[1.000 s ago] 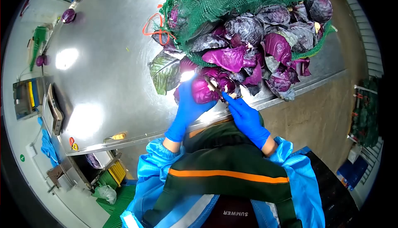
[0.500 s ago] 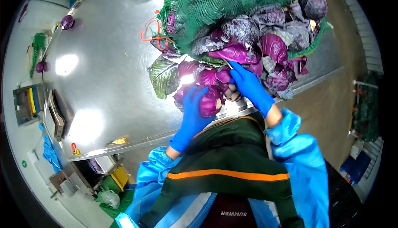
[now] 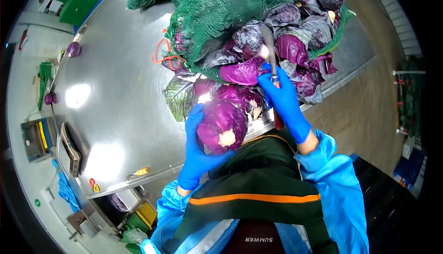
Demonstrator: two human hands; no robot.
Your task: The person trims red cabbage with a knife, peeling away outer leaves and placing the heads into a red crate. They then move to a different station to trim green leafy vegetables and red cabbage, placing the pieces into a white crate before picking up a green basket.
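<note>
A round purple cabbage (image 3: 221, 122), its pale cut stem turned toward me, is held by my left hand (image 3: 198, 148), blue-gloved, with fingers around its left side and underside. My right hand (image 3: 285, 99), also blue-gloved, grips a knife (image 3: 272, 62) with a red handle, its blade pointing up and away. Behind the held cabbage, loose purple leaves (image 3: 242, 71) and trimmed pieces lie at the table's near edge. A green mesh bag (image 3: 221, 14) spills more cabbages and wilted leaves (image 3: 281, 16) just beyond my right hand.
The metal table (image 3: 124, 97) stretches to the left. On it are a red string (image 3: 168, 57) by the bag, a small yellow-handled tool (image 3: 139, 172) near the front edge and a small cabbage (image 3: 73, 49) at the far left edge. Crates (image 3: 147, 214) stand below the left corner.
My left hand has lifted the cabbage nearer to me, and its cut stem now shows. The knife in my right hand has swung upright into clear view. The whole view has shifted slightly.
</note>
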